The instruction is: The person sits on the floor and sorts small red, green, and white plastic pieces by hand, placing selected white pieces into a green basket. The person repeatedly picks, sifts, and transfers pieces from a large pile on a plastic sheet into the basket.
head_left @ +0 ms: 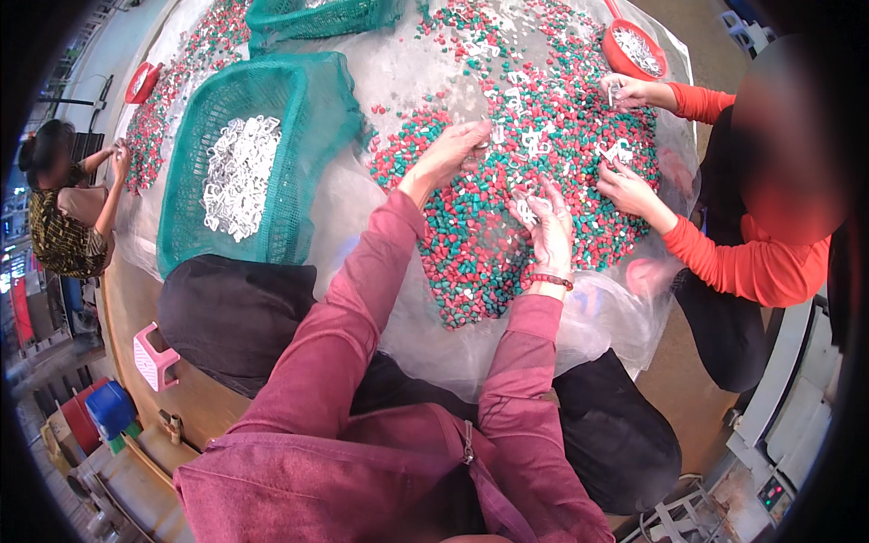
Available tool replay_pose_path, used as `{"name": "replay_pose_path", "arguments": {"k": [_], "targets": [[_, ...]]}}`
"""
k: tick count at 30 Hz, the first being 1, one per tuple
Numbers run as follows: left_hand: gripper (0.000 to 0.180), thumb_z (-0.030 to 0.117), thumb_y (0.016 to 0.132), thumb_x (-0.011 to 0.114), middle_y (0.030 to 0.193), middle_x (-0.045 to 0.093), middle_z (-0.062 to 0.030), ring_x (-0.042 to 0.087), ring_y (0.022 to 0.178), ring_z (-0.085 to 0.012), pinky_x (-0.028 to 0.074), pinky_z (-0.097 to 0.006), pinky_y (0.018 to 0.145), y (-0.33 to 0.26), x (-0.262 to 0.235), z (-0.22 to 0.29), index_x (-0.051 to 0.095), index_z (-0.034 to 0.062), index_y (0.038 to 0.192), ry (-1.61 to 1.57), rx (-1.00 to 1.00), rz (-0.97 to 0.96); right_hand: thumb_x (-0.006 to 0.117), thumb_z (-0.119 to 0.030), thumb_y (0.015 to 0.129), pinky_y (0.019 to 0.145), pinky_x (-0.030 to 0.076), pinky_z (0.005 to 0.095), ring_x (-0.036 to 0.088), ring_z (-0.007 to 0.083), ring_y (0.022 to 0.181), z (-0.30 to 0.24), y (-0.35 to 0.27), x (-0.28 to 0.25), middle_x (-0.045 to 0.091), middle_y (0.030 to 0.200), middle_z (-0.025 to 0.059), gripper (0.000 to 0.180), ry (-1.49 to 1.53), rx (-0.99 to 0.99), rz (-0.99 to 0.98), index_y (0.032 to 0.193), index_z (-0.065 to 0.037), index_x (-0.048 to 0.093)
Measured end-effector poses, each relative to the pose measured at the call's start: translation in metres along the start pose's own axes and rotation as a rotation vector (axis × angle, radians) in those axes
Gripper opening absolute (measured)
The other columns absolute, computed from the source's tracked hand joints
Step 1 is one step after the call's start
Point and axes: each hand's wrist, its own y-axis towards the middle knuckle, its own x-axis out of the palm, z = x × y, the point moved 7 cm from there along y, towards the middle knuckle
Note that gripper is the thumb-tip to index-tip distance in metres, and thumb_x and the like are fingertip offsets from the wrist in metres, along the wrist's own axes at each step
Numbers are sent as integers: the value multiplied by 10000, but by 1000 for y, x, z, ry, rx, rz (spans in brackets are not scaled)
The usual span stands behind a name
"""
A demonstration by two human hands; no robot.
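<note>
My left hand (456, 152) is pinched closed over the heap, with a small silvery metal piece (494, 136) at its fingertips. Lower and to the right, my right hand (552, 237) is turned palm up, its fingers curled round a few silvery metal pieces (525, 212). Beneath both hands spreads a heap of small red and green cone-shaped chips (466, 258). More metal pieces (536, 142) of the same hook-like shape lie among the chips just ahead. Their exact form is too small to make out.
Left of my arms stands a green mesh-lined basket (299, 172) holding many metal pieces; another green basket (317, 23) is beyond. At right, a co-worker's hands (625, 185) pick over the same heap, near a red scoop (659, 68). Another person (68, 199) sits far left, near a pink stool (156, 357).
</note>
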Motion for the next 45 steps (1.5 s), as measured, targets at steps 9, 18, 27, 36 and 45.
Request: {"name": "replay_pose_path", "arguments": {"k": [9,18,27,36,45], "targets": [[379,397,857,591,1027,648,-151,615,962,-334,495,-539,832,-65,46,-37,617,71,1047,-1240,84,-195,521,-170,949,769,561,363,631,190,903,-41,-26,64,627,1050,111,262,-151,-77,-188,1140,-1,581],[447,466,932,434,1127,617,-144,587,1034,-367,509,-504,874,-103,4,-2,610,129,1166,-1734,138,-149,351,-407,1012,1082,318,388,407,263,1310,-70,-75,178,439,1411,149,559,-782,-381,-506,1387,3,409],[648,617,948,165,1423,397,-143,432,1247,-366,560,-488,808,-177,-126,118,337,215,1426,-1732,761,-300,321,-595,959,962,443,438,484,284,1201,-87,-54,130,462,1357,188,730,-527,-256,-142,1405,-20,379],[442,289,962,524,1117,618,-111,600,1052,-252,510,-391,881,-53,6,-10,436,64,1332,-134,64,57,535,-164,952,659,483,263,587,117,783,-117,-64,17,610,1004,73,376,-211,-552,321,1290,-5,489],[780,217,713,781,1366,449,-176,376,1305,-334,254,-451,1125,120,74,-39,398,75,1377,1468,307,-100,560,-83,926,619,470,221,584,95,727,-62,-30,-18,619,905,43,314,-39,-361,441,1232,-16,544]]}}
